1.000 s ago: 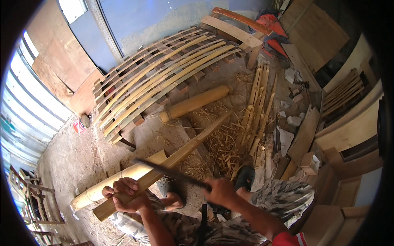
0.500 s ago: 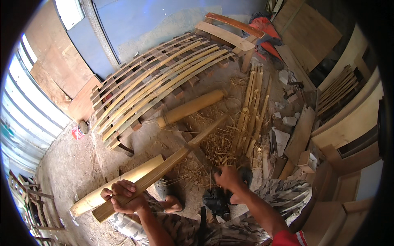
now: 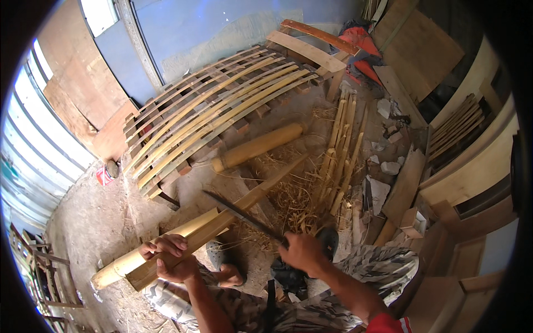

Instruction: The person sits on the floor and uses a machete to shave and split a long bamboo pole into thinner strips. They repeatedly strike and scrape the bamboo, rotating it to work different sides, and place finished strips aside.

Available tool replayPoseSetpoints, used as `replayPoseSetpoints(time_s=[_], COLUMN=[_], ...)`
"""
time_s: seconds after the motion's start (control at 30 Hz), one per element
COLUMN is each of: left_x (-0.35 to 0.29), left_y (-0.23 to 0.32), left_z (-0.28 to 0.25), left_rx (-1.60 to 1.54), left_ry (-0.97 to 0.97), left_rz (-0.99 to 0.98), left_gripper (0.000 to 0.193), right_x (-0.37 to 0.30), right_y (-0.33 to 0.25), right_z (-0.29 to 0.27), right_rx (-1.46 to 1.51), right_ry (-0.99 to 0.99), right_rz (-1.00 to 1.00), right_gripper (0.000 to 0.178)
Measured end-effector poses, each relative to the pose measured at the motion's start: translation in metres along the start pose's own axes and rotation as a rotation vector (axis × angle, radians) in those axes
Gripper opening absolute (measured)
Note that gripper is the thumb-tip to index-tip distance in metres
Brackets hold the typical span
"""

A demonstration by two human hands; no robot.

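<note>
My left hand [image 3: 173,258] is closed around the near end of a long split bamboo piece [image 3: 208,234], which slants up and away to the right. In my right hand [image 3: 304,254] is the handle of a long dark-bladed knife [image 3: 249,218]. Its blade points up and left, crossing over the bamboo piece; whether it touches cannot be made out. Partly hidden under the split piece, a thicker bamboo length [image 3: 119,268] lies on the ground. Another round bamboo pole [image 3: 261,145] rests farther off, beyond the held piece.
A low slatted bamboo frame [image 3: 216,108] spans the far floor. Thin bamboo strips [image 3: 341,147] lie to the right, beside a heap of shavings [image 3: 300,208]. Stone chunks [image 3: 378,194] and boards [image 3: 402,188] line the right side. A red-and-white can [image 3: 104,175] sits left.
My right hand has turned the knife, so its blade now points farther left and lies across the bamboo nearer my left hand. My left hand keeps its grip, with the bamboo's near end slightly raised.
</note>
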State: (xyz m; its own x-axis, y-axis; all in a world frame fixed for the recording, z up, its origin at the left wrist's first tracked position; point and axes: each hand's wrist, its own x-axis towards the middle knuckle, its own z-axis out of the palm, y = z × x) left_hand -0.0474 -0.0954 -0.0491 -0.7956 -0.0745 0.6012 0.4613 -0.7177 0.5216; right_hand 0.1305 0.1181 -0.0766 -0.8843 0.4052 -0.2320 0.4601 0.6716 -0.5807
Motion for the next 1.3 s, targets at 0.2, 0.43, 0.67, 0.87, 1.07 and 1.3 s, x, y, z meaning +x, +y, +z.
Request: replayPoseSetpoints(time_s=[0.2, 0.43, 0.67, 0.87, 1.07, 1.3], left_x=[-0.002, -0.001, 0.001, 0.002, 0.0, 0.0], left_y=[0.01, -0.002, 0.008, 0.006, 0.009, 0.005], left_z=[0.014, 0.003, 0.014, 0.012, -0.002, 0.001], left_rx=[-0.023, -0.035, -0.066, 0.195, 0.578, 0.561], left_ry=[-0.039, 0.033, -0.04, 0.03, 0.292, 0.528], left_rz=[-0.003, 0.023, 0.005, 0.098, 0.074, 0.046], left_gripper=[0.031, 0.027, 0.029, 0.04, 0.09, 0.071], right_x=[-0.005, -0.009, 0.028, -0.025, -0.031, -0.007], right_y=[0.019, 0.015, 0.081, -0.001, -0.029, -0.02], right_z=[0.034, 0.04, 0.032, 0.026, 0.013, 0.017], right_rx=[0.063, 0.008, 0.001, 0.051, 0.086, 0.054], right_ry=[0.071, 0.077, 0.109, 0.094, 0.062, 0.107], right_rz=[0.015, 0.02, 0.276, -0.124, -0.214, -0.039], right_gripper=[0.033, 0.03, 0.032, 0.03, 0.028, 0.029])
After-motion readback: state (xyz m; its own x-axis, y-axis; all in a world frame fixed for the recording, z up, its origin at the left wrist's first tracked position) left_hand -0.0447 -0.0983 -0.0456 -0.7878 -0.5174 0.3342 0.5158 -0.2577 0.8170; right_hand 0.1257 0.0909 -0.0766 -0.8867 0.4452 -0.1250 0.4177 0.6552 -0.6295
